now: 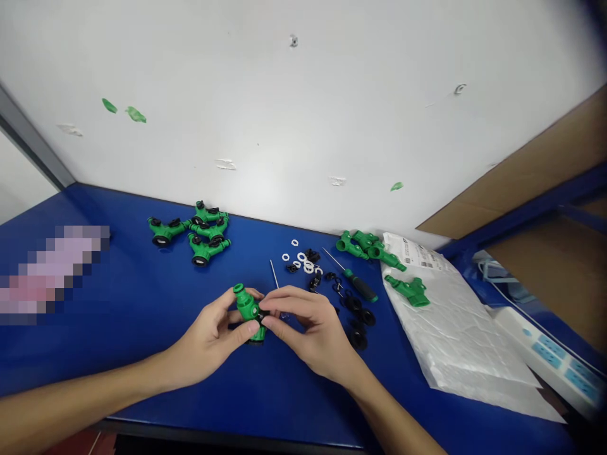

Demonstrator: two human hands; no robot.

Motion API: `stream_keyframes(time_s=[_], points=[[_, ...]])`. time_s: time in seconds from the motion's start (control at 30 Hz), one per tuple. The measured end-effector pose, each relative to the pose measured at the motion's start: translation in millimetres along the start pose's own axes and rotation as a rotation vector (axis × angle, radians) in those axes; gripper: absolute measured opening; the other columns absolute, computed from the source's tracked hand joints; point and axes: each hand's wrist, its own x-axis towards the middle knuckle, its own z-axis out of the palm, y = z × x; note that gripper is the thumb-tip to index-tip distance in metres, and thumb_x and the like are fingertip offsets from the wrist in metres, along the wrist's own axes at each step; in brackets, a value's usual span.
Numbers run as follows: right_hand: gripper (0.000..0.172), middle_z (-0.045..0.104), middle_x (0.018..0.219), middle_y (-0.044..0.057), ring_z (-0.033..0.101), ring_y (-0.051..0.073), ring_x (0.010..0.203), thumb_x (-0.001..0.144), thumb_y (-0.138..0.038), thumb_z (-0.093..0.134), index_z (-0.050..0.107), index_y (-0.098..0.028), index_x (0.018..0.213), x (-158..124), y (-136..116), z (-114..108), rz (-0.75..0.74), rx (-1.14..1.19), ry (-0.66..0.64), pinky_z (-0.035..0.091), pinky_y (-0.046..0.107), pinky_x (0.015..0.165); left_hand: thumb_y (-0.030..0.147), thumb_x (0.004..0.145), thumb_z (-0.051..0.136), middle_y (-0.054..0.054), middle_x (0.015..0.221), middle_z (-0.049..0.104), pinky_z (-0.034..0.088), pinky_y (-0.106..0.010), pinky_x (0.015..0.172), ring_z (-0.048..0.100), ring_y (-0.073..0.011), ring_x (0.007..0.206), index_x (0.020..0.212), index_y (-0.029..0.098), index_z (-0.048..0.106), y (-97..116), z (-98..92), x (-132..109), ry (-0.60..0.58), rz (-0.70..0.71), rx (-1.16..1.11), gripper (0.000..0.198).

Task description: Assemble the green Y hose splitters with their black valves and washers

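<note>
With four green Y-connectors (211,250) black-fitted at far left and bare green bodies (417,292) right, a part-fitted connector (245,304) is above the near tabletop (213,401) — left hand (202,344) clasping it, right hand's (318,332) grip pinching what seems its black knob (260,318).

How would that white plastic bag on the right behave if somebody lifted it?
The white plastic bag would probably sag and fold, as its surface is already creased. It looks fairly light for its size, since it lies nearly flat and seems thin. The green fitting lying on it would likely slide off, as nothing visible holds it.
</note>
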Motion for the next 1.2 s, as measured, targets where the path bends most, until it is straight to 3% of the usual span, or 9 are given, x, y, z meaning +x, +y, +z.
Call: stream_keyframes(time_s=[0.17, 0.27, 0.33, 0.5, 0.7, 0.83, 1.0, 1.2], points=[[0.027, 0.070, 0.091, 0.005, 0.065, 0.015, 0.074, 0.085, -0.019, 0.067, 0.071, -0.026, 0.110, -3, 3, 4, -0.009, 0.006, 0.063, 0.058, 0.030, 0.069, 0.034, 0.092, 0.058, -0.006, 0.106, 0.067, 0.054, -0.029, 0.077, 0.064, -0.0184, 0.088, 0.124, 0.020, 0.055, 2, -0.6, 0, 0.024, -0.018, 0.071, 0.035], [0.023, 0.071, 0.087, 0.004, 0.064, 0.014, 0.069, 0.082, -0.019, 0.071, 0.072, -0.024, 0.104, -4, 3, 4, 0.014, 0.036, 0.111, 0.059, 0.028, 0.066, 0.034, 0.090, 0.061, -0.006, 0.106, 0.066, 0.054, -0.028, 0.075, 0.064, -0.0180, 0.086, 0.122, 0.021, 0.056, 2, -0.5, 0, 0.028, 0.005, 0.082, 0.035], [0.016, 0.071, 0.090, 0.006, 0.066, 0.015, 0.072, 0.082, -0.018, 0.070, 0.075, -0.023, 0.097, -3, 1, 3, -0.018, -0.005, 0.100, 0.058, 0.029, 0.067, 0.033, 0.089, 0.063, -0.005, 0.106, 0.065, 0.055, -0.028, 0.076, 0.064, -0.0188, 0.089, 0.120, 0.021, 0.058, 2, -0.4, 0, 0.035, 0.027, 0.075, 0.033], [0.021, 0.069, 0.092, 0.005, 0.066, 0.017, 0.078, 0.086, -0.017, 0.066, 0.077, -0.028, 0.100, -2, -2, 1, -0.107, -0.127, 0.061, 0.056, 0.030, 0.068, 0.031, 0.086, 0.067, -0.005, 0.101, 0.064, 0.056, -0.030, 0.076, 0.065, -0.0204, 0.089, 0.114, 0.020, 0.062, 0, -0.5, 0, 0.074, 0.048, 0.068, 0.030], [0.022, 0.072, 0.089, 0.006, 0.067, 0.017, 0.074, 0.087, -0.021, 0.067, 0.076, -0.026, 0.107, -4, -1, 4, -0.038, -0.121, 0.051, 0.057, 0.030, 0.068, 0.029, 0.084, 0.068, -0.008, 0.108, 0.062, 0.058, -0.030, 0.073, 0.066, -0.0221, 0.088, 0.105, 0.020, 0.071, 2, -3.6, -1, 0.112, 0.141, 0.231, 0.022], [0.023, 0.069, 0.088, 0.005, 0.065, 0.016, 0.074, 0.090, -0.020, 0.063, 0.076, -0.027, 0.106, -4, -2, 6, -0.054, -0.130, 0.039, 0.055, 0.029, 0.067, 0.028, 0.084, 0.068, -0.010, 0.111, 0.063, 0.058, -0.032, 0.076, 0.065, -0.0253, 0.095, 0.100, 0.021, 0.073, 2, -5.6, -3, 0.129, 0.194, 0.348, 0.018], [0.022, 0.065, 0.085, 0.005, 0.061, 0.015, 0.070, 0.090, -0.019, 0.061, 0.077, -0.026, 0.103, -5, 1, 8, -0.050, -0.140, 0.048, 0.051, 0.028, 0.062, 0.026, 0.084, 0.067, -0.011, 0.111, 0.064, 0.057, -0.031, 0.070, 0.065, -0.0242, 0.089, 0.099, 0.021, 0.074, 3, -5.5, -5, 0.157, 0.247, 0.450, 0.017], [0.031, 0.064, 0.090, 0.006, 0.060, 0.015, 0.071, 0.091, -0.012, 0.057, 0.072, -0.027, 0.114, -8, 3, 6, -0.196, -0.226, 0.024, 0.050, 0.029, 0.060, 0.026, 0.087, 0.064, -0.009, 0.107, 0.065, 0.055, -0.030, 0.075, 0.064, -0.0234, 0.091, 0.101, 0.022, 0.075, 11, -7.6, -1, 0.057, 0.227, 0.403, 0.018]])
